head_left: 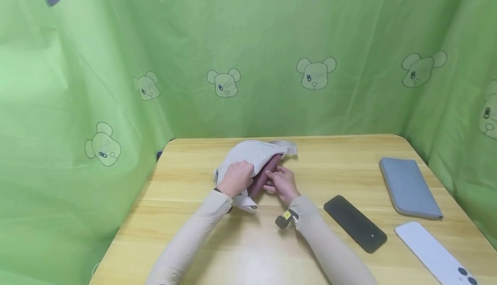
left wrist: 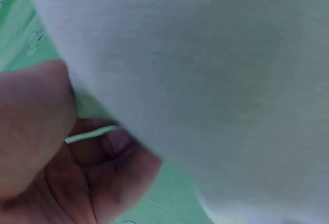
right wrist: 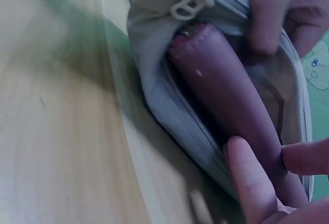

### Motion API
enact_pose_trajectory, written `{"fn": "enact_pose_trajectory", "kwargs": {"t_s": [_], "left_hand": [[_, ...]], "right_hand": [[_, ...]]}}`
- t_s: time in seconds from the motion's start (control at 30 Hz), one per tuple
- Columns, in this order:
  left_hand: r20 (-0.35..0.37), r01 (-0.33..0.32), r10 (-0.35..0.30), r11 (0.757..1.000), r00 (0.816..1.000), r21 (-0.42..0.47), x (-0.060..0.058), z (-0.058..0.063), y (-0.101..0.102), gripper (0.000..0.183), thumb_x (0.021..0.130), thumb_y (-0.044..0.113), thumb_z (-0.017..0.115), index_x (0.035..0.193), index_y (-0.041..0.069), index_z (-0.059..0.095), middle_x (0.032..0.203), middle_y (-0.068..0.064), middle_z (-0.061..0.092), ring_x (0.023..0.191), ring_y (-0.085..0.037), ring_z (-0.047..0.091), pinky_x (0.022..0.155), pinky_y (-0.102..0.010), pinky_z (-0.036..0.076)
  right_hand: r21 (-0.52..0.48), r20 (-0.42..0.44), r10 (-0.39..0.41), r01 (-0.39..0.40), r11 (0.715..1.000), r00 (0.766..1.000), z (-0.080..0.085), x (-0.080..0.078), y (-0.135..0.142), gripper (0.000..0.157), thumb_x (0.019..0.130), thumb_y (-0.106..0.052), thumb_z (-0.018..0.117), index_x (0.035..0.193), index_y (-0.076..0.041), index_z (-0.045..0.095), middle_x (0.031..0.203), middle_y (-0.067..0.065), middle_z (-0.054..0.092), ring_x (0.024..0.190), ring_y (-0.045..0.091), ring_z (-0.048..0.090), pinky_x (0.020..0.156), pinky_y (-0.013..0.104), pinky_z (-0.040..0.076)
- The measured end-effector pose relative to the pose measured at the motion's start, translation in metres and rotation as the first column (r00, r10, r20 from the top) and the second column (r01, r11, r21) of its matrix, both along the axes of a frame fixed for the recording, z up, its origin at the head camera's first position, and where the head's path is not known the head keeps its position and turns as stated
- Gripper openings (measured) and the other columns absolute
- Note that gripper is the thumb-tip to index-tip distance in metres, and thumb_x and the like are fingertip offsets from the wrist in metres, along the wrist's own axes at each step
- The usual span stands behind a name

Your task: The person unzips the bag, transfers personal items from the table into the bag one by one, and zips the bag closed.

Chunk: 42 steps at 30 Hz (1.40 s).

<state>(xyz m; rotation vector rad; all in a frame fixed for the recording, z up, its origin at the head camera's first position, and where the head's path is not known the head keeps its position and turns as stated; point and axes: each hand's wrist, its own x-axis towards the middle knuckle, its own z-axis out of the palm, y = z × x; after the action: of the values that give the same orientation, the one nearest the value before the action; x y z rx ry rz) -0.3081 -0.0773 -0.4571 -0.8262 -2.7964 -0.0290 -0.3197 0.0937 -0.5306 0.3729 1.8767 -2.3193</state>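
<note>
A light grey zippered bag [head_left: 245, 152], like a waist bag, lies on the table with its opening toward the right. My left hand [head_left: 237, 178] grips the edge of that opening; in the left wrist view the bag's pale cloth [left wrist: 190, 75] covers much of the picture beside the curled fingers. Inside the open zipper sits a maroon wallet-like pouch [right wrist: 226, 75], its rounded edge facing out and its far side hidden in the bag. My right hand [head_left: 283, 183] pinches the lower part of this pouch between thumb and fingers. Near the pouch's upper end hangs a zipper pull [right wrist: 190, 5].
Right of my right forearm lies a black phone [head_left: 355, 223]. Beyond it are a blue-grey zip wallet [head_left: 409, 186] and a white phone [head_left: 432, 250] near the right edge of the wooden table [head_left: 186, 233]. A green curtain [head_left: 268, 108] with bear faces surrounds the table.
</note>
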Motion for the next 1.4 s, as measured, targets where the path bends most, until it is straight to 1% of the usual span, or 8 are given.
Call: {"fn": "enact_pose_trajectory", "kwargs": {"t_s": [0.13, 0.27, 0.4, 0.53, 0.73, 1.03, 1.23, 1.4], "left_hand": [[0.0, 0.054, -0.054, 0.999, 0.999, -0.003, -0.002, -0.004, -0.002, 0.011, 0.085, 0.012, 0.078, 0.08, 0.01, 0.068, 0.082, -0.008, 0.074, 0.069, -0.022, 0.068, 0.062, -0.035, 0.059], [-0.003, 0.104, -0.103, 0.995, 0.995, 0.008, -0.002, -0.005, -0.002, 0.011, 0.088, 0.017, 0.078, 0.087, 0.01, 0.071, 0.084, -0.006, 0.073, 0.074, -0.02, 0.069, 0.067, -0.034, 0.059], [0.015, 0.124, -0.124, 0.992, 0.992, 0.031, -0.001, -0.006, 0.0, 0.013, 0.09, 0.021, 0.079, 0.093, 0.01, 0.074, 0.086, -0.005, 0.073, 0.075, -0.018, 0.069, 0.069, -0.031, 0.058], [0.034, 0.122, -0.125, 0.99, 0.992, 0.068, 0.0, -0.009, 0.0, 0.013, 0.09, 0.021, 0.079, 0.091, 0.009, 0.073, 0.085, -0.005, 0.072, 0.071, -0.017, 0.067, 0.065, -0.027, 0.056], [0.073, 0.129, -0.14, 0.983, 0.987, 0.134, -0.002, -0.01, -0.003, 0.012, 0.091, 0.018, 0.078, 0.085, 0.01, 0.07, 0.079, -0.002, 0.069, 0.066, -0.012, 0.06, 0.059, -0.022, 0.049], [0.109, 0.101, -0.132, 0.963, 0.985, 0.251, -0.009, -0.014, -0.009, 0.027, 0.09, 0.015, 0.077, 0.071, 0.014, 0.058, 0.069, 0.003, 0.059, 0.061, -0.008, 0.051, 0.056, -0.021, 0.042], [0.123, 0.059, -0.097, 0.958, 0.988, 0.279, -0.01, -0.017, -0.012, 0.028, 0.089, 0.016, 0.078, 0.069, 0.014, 0.057, 0.067, 0.004, 0.059, 0.06, -0.008, 0.051, 0.055, -0.021, 0.043], [0.117, 0.029, -0.064, 0.959, 0.991, 0.281, -0.008, -0.017, -0.015, 0.029, 0.088, 0.016, 0.078, 0.068, 0.014, 0.057, 0.065, 0.003, 0.059, 0.058, -0.008, 0.05, 0.052, -0.02, 0.042]], "right_hand": [[0.001, 0.014, 0.014, -0.014, 1.0, 1.0, 0.001, -0.003, 0.001, 0.074, 0.098, -0.007, 0.065, 0.159, 0.005, 0.024, 0.129, 0.033, 0.063, 0.071, 0.011, 0.072, 0.074, 0.03, 0.064], [0.003, -0.01, 0.051, -0.051, 0.999, 0.999, 0.005, -0.005, 0.0, 0.064, 0.098, 0.0, 0.06, 0.154, 0.009, 0.032, 0.108, 0.023, 0.071, 0.068, 0.011, 0.073, 0.069, 0.027, 0.064], [-0.017, -0.035, 0.041, -0.042, 0.999, 0.999, 0.007, -0.007, -0.003, 0.047, 0.092, 0.009, 0.054, 0.138, 0.013, 0.046, 0.086, 0.011, 0.07, 0.056, 0.01, 0.065, 0.054, 0.022, 0.057], [-0.042, -0.053, -0.003, 0.001, 0.999, 0.999, 0.007, -0.008, -0.009, 0.035, 0.088, 0.014, 0.053, 0.123, 0.01, 0.053, 0.076, 0.006, 0.065, 0.046, 0.008, 0.053, 0.043, 0.019, 0.046], [-0.045, -0.064, -0.068, 0.066, 0.997, 0.996, 0.005, -0.011, -0.018, 0.034, 0.086, 0.015, 0.051, 0.119, 0.008, 0.054, 0.082, 0.005, 0.059, 0.044, 0.007, 0.044, 0.04, 0.02, 0.038], [-0.105, -0.041, -0.102, 0.097, 0.99, 0.994, 0.0, -0.019, -0.027, 0.036, 0.081, 0.017, 0.05, 0.116, 0.008, 0.054, 0.088, 0.008, 0.058, 0.05, 0.01, 0.053, 0.042, 0.022, 0.044], [-0.093, -0.047, 0.011, -0.015, 0.996, 0.999, 0.002, -0.018, -0.019, 0.031, 0.085, 0.017, 0.051, 0.114, 0.007, 0.052, 0.081, 0.006, 0.061, 0.05, 0.009, 0.054, 0.046, 0.02, 0.049], [0.022, -0.06, 0.084, -0.083, 0.996, 0.995, 0.006, -0.013, -0.012, 0.044, 0.085, 0.018, 0.054, 0.128, 0.015, 0.051, 0.102, 0.019, 0.065, 0.075, 0.018, 0.071, 0.072, 0.029, 0.064]]}}
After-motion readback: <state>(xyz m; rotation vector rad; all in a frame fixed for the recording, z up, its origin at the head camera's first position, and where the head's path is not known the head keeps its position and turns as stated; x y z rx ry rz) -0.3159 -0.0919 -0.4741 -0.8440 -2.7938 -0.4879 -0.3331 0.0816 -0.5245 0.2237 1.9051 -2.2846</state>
